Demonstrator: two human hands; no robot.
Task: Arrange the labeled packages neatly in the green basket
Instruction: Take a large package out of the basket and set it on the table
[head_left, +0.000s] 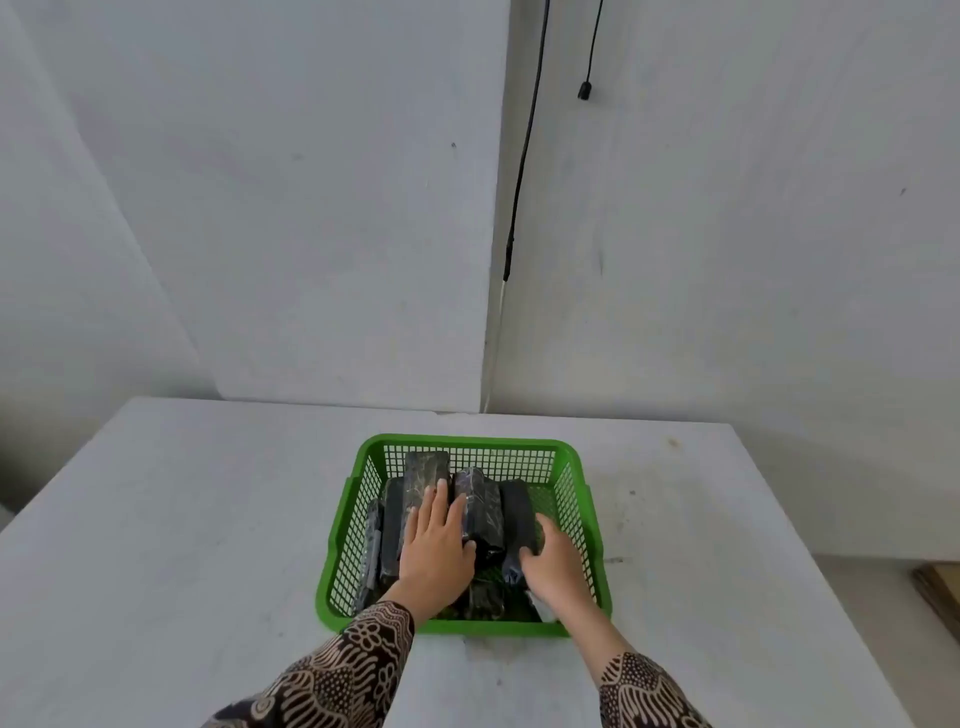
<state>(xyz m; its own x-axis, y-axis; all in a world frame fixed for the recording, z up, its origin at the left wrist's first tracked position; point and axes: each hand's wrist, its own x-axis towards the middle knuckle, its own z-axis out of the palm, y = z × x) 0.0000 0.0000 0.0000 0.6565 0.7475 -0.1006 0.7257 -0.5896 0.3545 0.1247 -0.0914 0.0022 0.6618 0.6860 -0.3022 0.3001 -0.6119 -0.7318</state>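
Observation:
A green mesh basket (571, 499) stands on the white table, holding several black wrapped packages (427, 467) packed side by side, some leaning on others. My left hand (436, 545) lies flat with fingers spread on the middle packages, the thumb against a glossy package (485, 506). My right hand (553, 564) is inside the basket at its right side, fingers curled around the near end of the rightmost dark package (517, 512). A white corner, perhaps a label (543, 609), shows under my right wrist.
The white table (208, 519) extends on both sides of the basket and ends against a white wall. A black cable (524, 156) hangs down the wall behind the basket. The table's right edge drops to a floor with a brown object (940, 592).

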